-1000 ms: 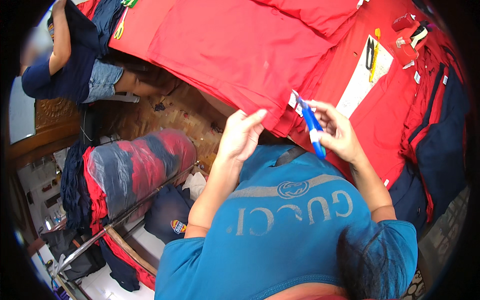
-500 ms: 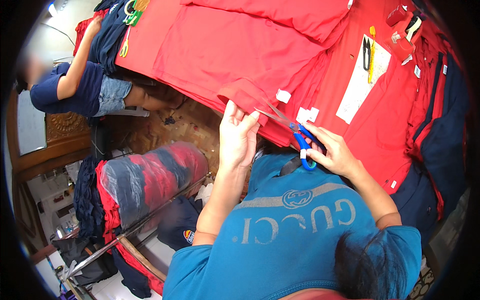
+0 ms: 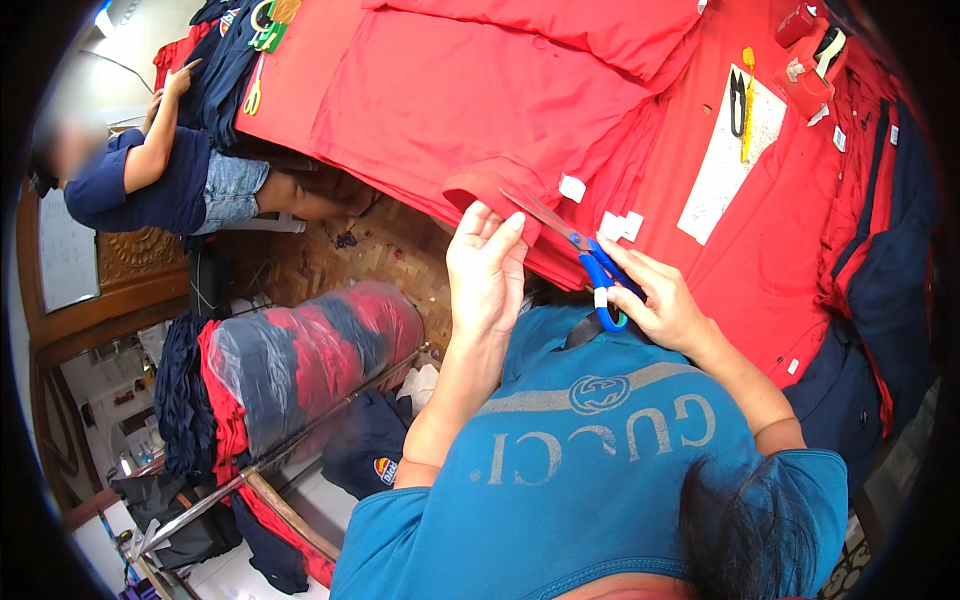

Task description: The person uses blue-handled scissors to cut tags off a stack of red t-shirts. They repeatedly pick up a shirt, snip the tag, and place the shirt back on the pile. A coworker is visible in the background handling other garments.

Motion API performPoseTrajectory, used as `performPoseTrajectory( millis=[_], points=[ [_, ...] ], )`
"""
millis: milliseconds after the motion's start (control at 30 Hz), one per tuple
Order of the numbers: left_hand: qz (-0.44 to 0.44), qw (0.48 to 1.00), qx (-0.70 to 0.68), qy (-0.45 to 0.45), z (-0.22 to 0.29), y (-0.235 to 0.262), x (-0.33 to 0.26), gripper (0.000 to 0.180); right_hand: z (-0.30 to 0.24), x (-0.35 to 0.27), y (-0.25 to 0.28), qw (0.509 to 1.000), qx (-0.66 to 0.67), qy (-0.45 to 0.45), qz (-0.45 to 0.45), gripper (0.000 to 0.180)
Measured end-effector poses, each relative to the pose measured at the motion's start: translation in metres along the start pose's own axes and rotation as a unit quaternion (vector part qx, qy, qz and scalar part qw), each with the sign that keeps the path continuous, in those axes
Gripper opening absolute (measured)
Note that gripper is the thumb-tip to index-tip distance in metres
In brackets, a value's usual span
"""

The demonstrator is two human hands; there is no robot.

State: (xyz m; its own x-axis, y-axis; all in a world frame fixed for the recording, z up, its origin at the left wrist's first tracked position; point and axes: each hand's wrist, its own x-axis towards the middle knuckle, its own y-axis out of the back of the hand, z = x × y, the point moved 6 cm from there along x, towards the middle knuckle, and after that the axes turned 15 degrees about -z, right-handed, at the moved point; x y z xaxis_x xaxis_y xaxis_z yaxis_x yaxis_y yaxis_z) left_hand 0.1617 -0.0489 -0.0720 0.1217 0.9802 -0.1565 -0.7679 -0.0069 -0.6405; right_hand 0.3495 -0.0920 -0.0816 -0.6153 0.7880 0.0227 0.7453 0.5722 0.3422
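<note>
My left hand pinches the near edge of a red garment between thumb and fingers, lifting a curved strip of it off the pile. In my right hand is a pair of blue-handled scissors, my fingers through the loops. Their blades point up and left, lie nearly together and reach over the held cloth, close to my left thumb. Whether cloth lies between the blades I cannot tell. Small white labels rest on the red fabric just beyond the scissors.
Stacked red garments cover the table. At the right are a white paper pattern, black thread snips, a yellow cutter and a red tape dispenser. A wrapped bundle lies left; a co-worker stands at far left.
The scissor blades have come closer together, and my right fingers have closed on the handles. My left hand keeps its pinch on the cloth. The co-worker's raised hand has lowered a little.
</note>
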Motion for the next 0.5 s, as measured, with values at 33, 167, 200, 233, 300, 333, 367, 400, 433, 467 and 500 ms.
performPoseTrajectory(
  millis=[33, 167, 200, 233, 300, 333, 367, 400, 433, 467, 500],
  points=[
    [-0.007, 1.0, 0.0, 0.005, -0.001, 0.002, 0.0, 0.031, 0.0, 0.001, 0.0, 1.0, 0.017, -0.003, -0.001, 0.056],
    [-0.013, 1.0, -0.01, 0.011, -0.002, 0.005, 0.0, 0.035, 0.007, 0.0, -0.004, 0.996, 0.087, -0.025, -0.007, 0.054],
    [-0.012, 1.0, -0.011, 0.008, -0.002, 0.005, 0.0, 0.032, 0.009, -0.001, -0.005, 0.991, 0.122, -0.041, -0.018, 0.053],
    [-0.01, 1.0, -0.012, 0.005, -0.002, 0.005, 0.0, 0.029, 0.011, -0.002, -0.007, 0.986, 0.156, -0.058, -0.029, 0.053],
    [-0.01, 1.0, -0.008, 0.007, -0.001, 0.006, 0.0, 0.029, 0.017, -0.005, -0.008, 0.987, 0.141, -0.063, -0.034, 0.054],
    [-0.012, 1.0, -0.004, 0.012, -0.001, 0.006, 0.0, 0.031, 0.018, -0.005, -0.009, 0.988, 0.133, -0.065, -0.037, 0.054],
    [-0.013, 1.0, 0.001, 0.016, 0.0, 0.006, 0.0, 0.034, 0.015, -0.005, -0.008, 0.99, 0.13, -0.057, -0.026, 0.054],
    [-0.015, 1.0, 0.007, 0.016, 0.0, 0.007, 0.0, 0.034, 0.011, -0.003, -0.007, 0.991, 0.127, -0.047, -0.016, 0.055],
    [-0.018, 1.0, 0.013, 0.016, 0.001, 0.007, 0.0, 0.035, 0.007, -0.002, -0.006, 0.992, 0.123, -0.038, -0.005, 0.055],
    [-0.02, 0.999, 0.019, 0.016, 0.002, 0.007, 0.0, 0.036, 0.005, 0.0, -0.004, 0.995, 0.093, -0.036, -0.011, 0.055],
    [-0.028, 0.999, 0.021, 0.015, 0.003, 0.004, 0.0, 0.037, 0.003, 0.001, -0.002, 0.997, 0.063, -0.034, -0.018, 0.056]
  ],
)
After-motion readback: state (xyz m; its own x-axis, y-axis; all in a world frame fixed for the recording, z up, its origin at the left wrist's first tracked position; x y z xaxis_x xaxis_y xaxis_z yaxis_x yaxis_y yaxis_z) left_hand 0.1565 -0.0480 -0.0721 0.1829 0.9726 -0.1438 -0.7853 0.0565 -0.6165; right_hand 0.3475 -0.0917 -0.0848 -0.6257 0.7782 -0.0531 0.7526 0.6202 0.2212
